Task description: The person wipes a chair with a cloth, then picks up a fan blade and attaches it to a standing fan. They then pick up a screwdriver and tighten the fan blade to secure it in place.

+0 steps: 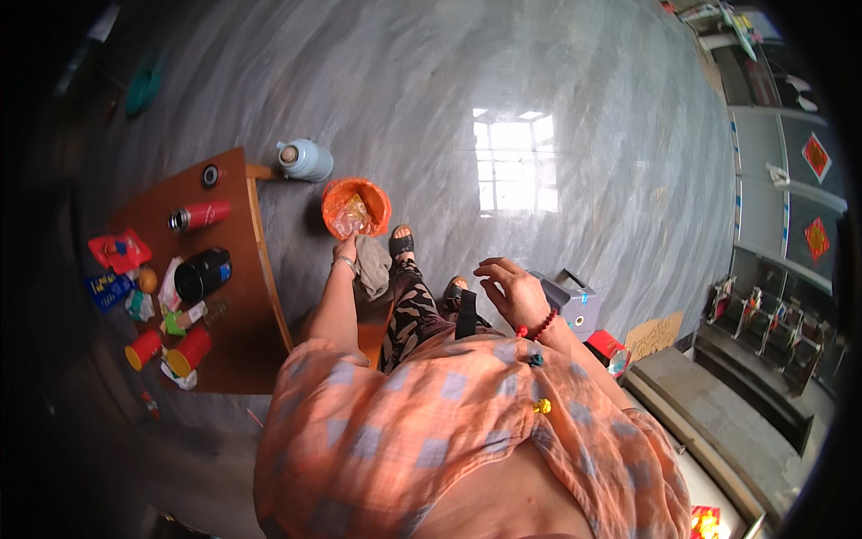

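My left hand [345, 248] is closed on a crumpled grey-brown cloth [372, 267], which hangs down beside my leg. Just beyond that hand stands an orange bin [378, 197] lined with a bag, with clear plastic wrapping [353, 217] inside. Whether the fingers touch the bin's rim, I cannot tell. My right hand [515, 290] is raised in front of my body with bent fingers apart and nothing in it. A grey plastic case [572, 302] with a handle is on the floor beyond the right wrist.
A brown wooden table [249, 323] at left bears a red thermos flask [202, 215], a black canister [203, 275], red cans [190, 350] and wrappers. On the floor near its corner is a light-blue vacuum flask [306, 160]. A red box [606, 347] and flattened cardboard [653, 337] lie right.
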Tool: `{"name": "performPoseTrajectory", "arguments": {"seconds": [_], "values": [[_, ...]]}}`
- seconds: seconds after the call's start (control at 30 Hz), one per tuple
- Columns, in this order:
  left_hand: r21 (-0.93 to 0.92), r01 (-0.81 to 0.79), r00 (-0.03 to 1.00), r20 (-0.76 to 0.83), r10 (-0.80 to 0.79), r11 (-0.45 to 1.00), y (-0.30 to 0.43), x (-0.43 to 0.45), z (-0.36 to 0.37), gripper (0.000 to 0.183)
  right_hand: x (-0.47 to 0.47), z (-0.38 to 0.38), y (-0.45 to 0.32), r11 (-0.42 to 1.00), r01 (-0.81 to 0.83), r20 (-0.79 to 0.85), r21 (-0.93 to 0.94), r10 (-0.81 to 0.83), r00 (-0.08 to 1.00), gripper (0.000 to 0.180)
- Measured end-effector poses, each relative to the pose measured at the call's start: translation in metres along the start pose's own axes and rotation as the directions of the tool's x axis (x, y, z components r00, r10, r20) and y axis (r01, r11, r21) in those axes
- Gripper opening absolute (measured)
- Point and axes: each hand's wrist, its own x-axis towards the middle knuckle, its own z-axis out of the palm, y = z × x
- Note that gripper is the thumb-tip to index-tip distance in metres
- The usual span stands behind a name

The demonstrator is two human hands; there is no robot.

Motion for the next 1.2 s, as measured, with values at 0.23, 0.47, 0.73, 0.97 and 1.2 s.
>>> {"name": "performPoseTrajectory", "arguments": {"seconds": [0.23,0.47,0.73,0.97,1.2], "values": [[-0.170,0.302,0.754,0.645,-0.126,0.938,0.089,-0.107,0.137,0.057,0.000,-0.015,0.006,0.995,-0.082,-0.199,0.057,0.092,0.976,0.028],[-0.099,0.025,0.127,0.987,0.095,0.995,0.102,-0.280,0.251,0.052,-0.044,-0.052,0.020,1.000,-0.017,-0.553,0.025,0.028,0.833,0.075],[0.218,0.040,-0.030,0.976,-0.217,0.975,0.102,-0.347,0.255,0.059,-0.099,-0.051,0.012,0.987,-0.075,-0.802,0.145,0.161,0.576,0.060],[0.431,-0.085,-0.049,0.899,-0.436,0.898,0.109,-0.450,0.271,0.044,-0.146,-0.070,-0.033,0.952,0.049,-0.937,0.303,0.288,0.198,0.030],[-0.759,-0.594,-0.664,0.650,-0.370,-0.267,0.019,-0.540,0.329,0.037,-0.226,-0.062,0.011,0.917,0.014,-0.914,0.399,0.399,-0.077,0.030]]}}
